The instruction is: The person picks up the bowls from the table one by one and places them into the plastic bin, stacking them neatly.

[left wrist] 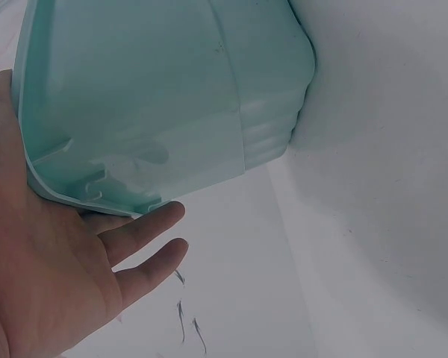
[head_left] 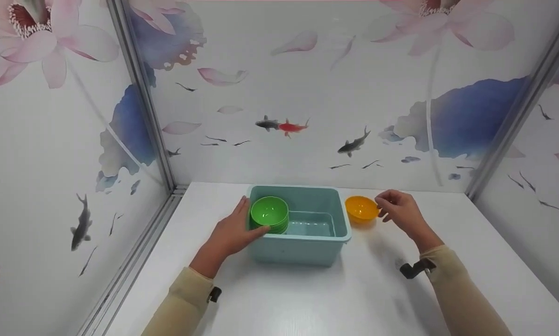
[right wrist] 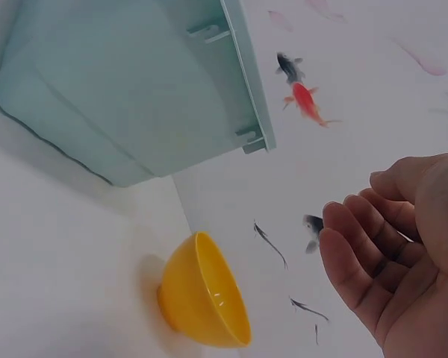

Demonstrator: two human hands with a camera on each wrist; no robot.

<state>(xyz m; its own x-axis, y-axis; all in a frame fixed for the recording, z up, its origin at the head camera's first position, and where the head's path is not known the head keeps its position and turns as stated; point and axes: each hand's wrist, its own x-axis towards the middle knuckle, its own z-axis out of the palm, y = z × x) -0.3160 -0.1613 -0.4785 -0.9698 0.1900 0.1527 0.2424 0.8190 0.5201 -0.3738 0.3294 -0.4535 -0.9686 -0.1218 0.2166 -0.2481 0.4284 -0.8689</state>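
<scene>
A teal plastic bin (head_left: pixel 298 252) stands mid-table, and a stack of green bowls (head_left: pixel 269 212) sits in its left half. My left hand (head_left: pixel 232 233) lies against the bin's left wall. Its fingers are straight along the outside under the rim, and its thumb reaches over the front-left corner beside the green bowls. The left wrist view shows the same hand (left wrist: pixel 52 276) flat against the bin (left wrist: pixel 157 97). An orange bowl (head_left: pixel 361 208) sits upright on the table just right of the bin. My right hand (head_left: pixel 398 210) hovers beside it with loosely curled fingers, holding nothing. In the right wrist view the hand (right wrist: pixel 396 253) is apart from the orange bowl (right wrist: pixel 205 302).
The white table (head_left: pixel 335 298) is enclosed by printed panels with fish and flowers on the left, back and right, joined by metal corner posts (head_left: pixel 141 93). The bin's right half shows its bare floor.
</scene>
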